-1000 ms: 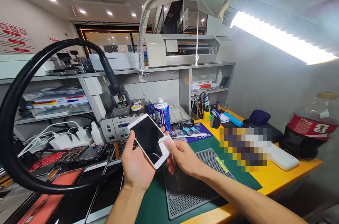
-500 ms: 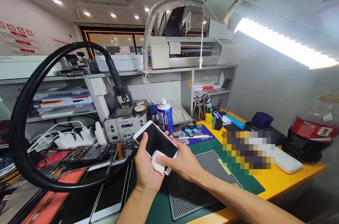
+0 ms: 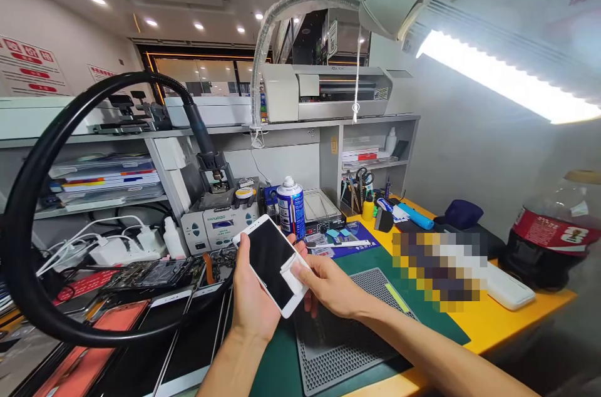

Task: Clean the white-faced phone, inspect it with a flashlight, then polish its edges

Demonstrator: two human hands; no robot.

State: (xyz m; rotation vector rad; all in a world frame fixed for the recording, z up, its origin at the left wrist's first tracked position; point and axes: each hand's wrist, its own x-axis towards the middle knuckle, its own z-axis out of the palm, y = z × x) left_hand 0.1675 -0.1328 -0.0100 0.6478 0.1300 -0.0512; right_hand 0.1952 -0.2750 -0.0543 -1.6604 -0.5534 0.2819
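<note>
A slim white-framed phone (image 3: 267, 253) with a dark, glossy screen is held in the air above the worktop (image 3: 514, 337), tilted, screen up. The left hand (image 3: 253, 303) cradles it from beneath, its grip closed around the body with the thumb along the near edge, which seems meant to brace the phone while leaving most of the glass open. The right hand's (image 3: 333, 287) grip is pinched narrow on a small, soft, folded white wipe (image 3: 292, 278), its thumb pressing the wipe flat to one end of the screen; the firm hold beneath likely answers that pressure. Below lies a grey rubbery mat (image 3: 331, 375) with a honeycomb of small holes, perhaps for grip and cushioning, on a smooth green mat (image 3: 434, 322) that appears to shield the yellow surface. Just behind the phone stands a blue-and-white metal spray can (image 3: 291, 212), upright and within reach. To the left, flat glassy phones (image 3: 201, 334) lie side by side beneath a thick, shiny black hose (image 3: 21, 209) that curves in a wide loop. Overhead, a ribbed tube lamp (image 3: 498, 74) on a bendable metal neck seems angled to light the handwork.
</note>
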